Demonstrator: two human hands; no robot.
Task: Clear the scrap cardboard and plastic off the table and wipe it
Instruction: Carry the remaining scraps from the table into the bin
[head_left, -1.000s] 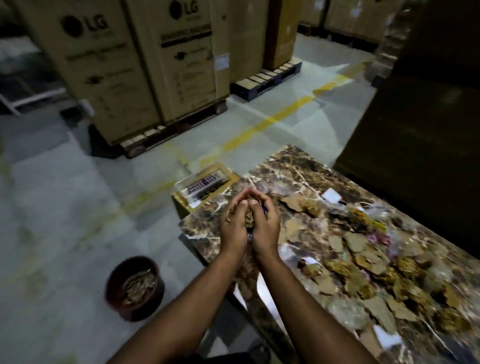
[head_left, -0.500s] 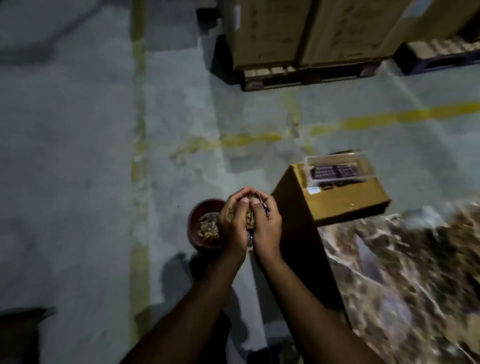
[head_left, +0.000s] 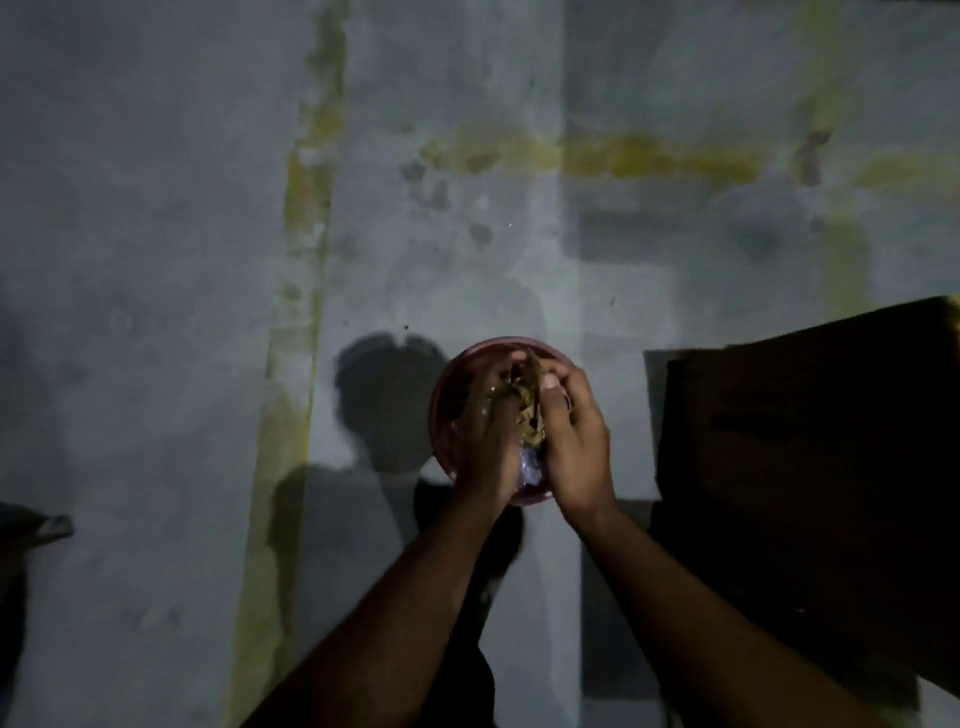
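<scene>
Holding a handful of scrap over the bin on the concrete floor (head_left: 156, 260).

A dark box (head_left: 805, 467) stands to the right; the reddish bucket (head_left: 441, 395) sits directly beneath both hands. The left hand (head_left: 483, 447) and right hand (head_left: 576, 441) are cupped together, fingers curled round the scrap cardboard and plastic (head_left: 530, 410), whose long axis runs away from the person. Parting the palms should drop it straight down, I'd judge.

Grey concrete floor (head_left: 156, 260), stained and dimly lit. Worn yellow painted lines (head_left: 304, 208) crossing it, one running down the left, another across the top. Dark cardboard box (head_left: 810, 467) at right. Hard shadows thrown onto floor.
</scene>
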